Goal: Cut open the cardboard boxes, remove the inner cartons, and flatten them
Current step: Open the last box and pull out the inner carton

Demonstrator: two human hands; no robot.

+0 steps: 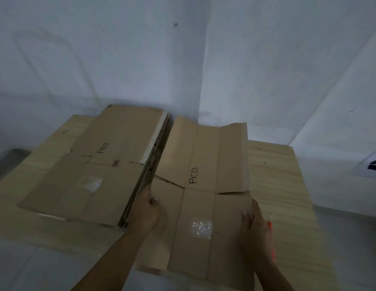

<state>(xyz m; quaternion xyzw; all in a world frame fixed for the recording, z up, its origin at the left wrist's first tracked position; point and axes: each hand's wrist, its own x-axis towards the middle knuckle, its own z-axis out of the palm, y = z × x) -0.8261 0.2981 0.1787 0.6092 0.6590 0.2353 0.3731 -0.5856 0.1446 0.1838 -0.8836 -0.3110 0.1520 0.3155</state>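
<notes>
A flat brown cardboard box [203, 185] with the word "PICO" written on it lies on a pale wooden table [283, 196]. A bit of clear shiny tape [201, 229] is stuck on the near part of it. Its far flaps bend up a little near the wall.

The left hand [148, 208] holds the left edge of this flat box. Its thumb lies on top and its fingers go under the edge, so it pinches the cardboard. The right hand [253, 229] holds the right edge the same way, with the thumb on top and the fingers curled round the side.

Just beside the right hand, on the table, is a thin bright orange thing [270, 238]. It is too blurry to tell what it is.

To the left is a pile of more flat brown cardboard boxes [94, 177]. The top one also says "PICO". The pile sits right next to the held box.

White walls [119, 49] meet in a corner behind the table.
</notes>
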